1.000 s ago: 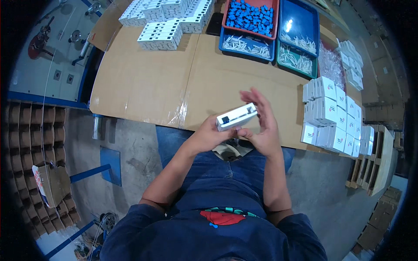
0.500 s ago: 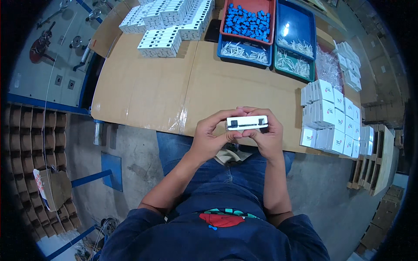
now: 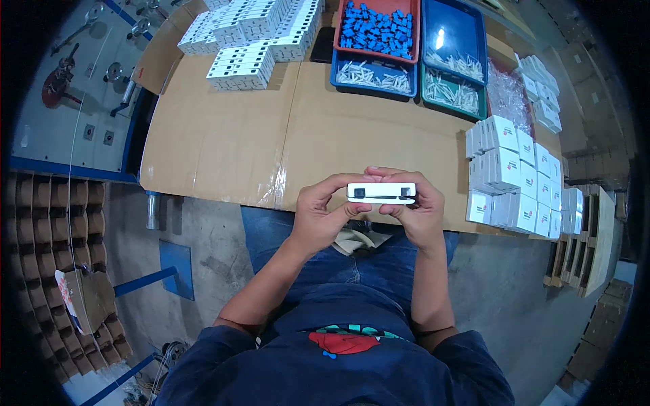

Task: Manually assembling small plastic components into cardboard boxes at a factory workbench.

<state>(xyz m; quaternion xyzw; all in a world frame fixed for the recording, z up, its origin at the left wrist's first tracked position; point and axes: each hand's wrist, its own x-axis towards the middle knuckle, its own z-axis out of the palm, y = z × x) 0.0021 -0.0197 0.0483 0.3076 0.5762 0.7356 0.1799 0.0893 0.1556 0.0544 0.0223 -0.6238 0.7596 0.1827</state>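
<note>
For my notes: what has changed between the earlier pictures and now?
The right hand, half open before, now joins the left hand in gripping the white rectangular plastic-looking case, which turned from tilted to level; a dark gap at its right end widened. The red rectangular plastic tray stayed put.

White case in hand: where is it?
Head view, right of centre: the white case is held between the left hand and right hand, by the near edge of the cardboard.

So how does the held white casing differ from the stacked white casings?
The held white casing is single; the stacked white casings form rows. The left hand and right hand grip the held casing; cardboard supports the stacked casings. Both are white with dark squares.
</note>
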